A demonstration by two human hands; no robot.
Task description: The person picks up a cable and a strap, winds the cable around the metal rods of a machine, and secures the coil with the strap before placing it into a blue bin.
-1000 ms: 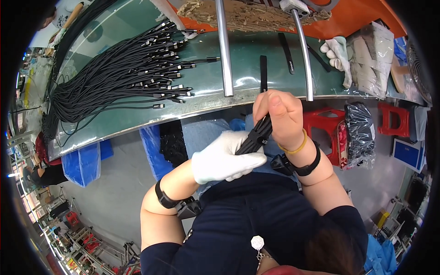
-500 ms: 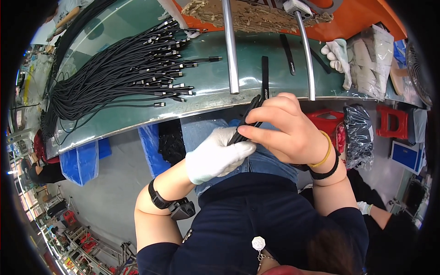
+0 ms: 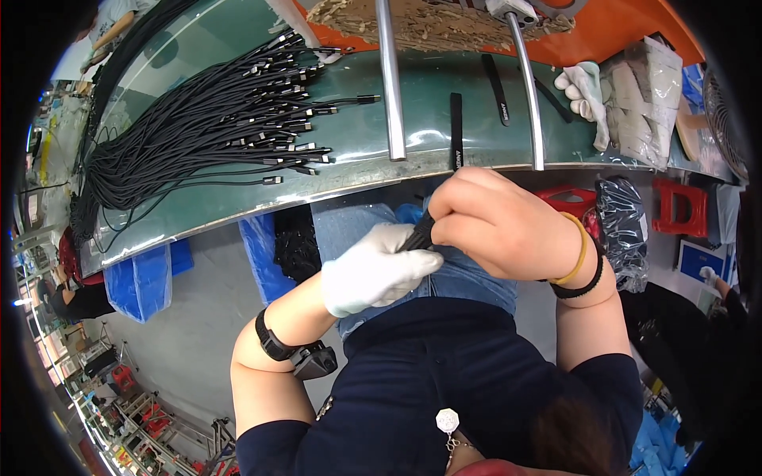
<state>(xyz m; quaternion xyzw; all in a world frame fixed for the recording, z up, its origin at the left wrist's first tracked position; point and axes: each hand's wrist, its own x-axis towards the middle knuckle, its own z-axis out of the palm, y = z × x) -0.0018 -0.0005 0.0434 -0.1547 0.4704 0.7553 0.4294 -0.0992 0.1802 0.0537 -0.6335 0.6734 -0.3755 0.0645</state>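
In front of my lap, my left hand [image 3: 375, 271], in a white glove, is closed around a folded black cable [image 3: 417, 236] whose strands lie side by side. My bare right hand [image 3: 504, 226] bends its fingers over the upper end of this cable, hiding that end. Just beyond my right fingers a black strap [image 3: 456, 123] lies on the green table [image 3: 349, 155] near its edge. Another black strap [image 3: 495, 89] rests farther back. To the left spreads a large bunch of black cables [image 3: 182, 127] with metal plugs pointing right.
Two metal rods [image 3: 391, 87] [image 3: 527, 95] reach over the table. At the right are a white glove [image 3: 586, 99] and a clear plastic bag [image 3: 644, 103] of pale packets. Red stools [image 3: 680, 208] and blue plastic bags [image 3: 141, 278] are below. Another person's gloved hand [image 3: 708, 274] shows far right.
My right fingers have curled in and closed over the cable's upper end, which stuck out before. My left hand keeps its hold. At far right, the other person's gloved hand has moved up.
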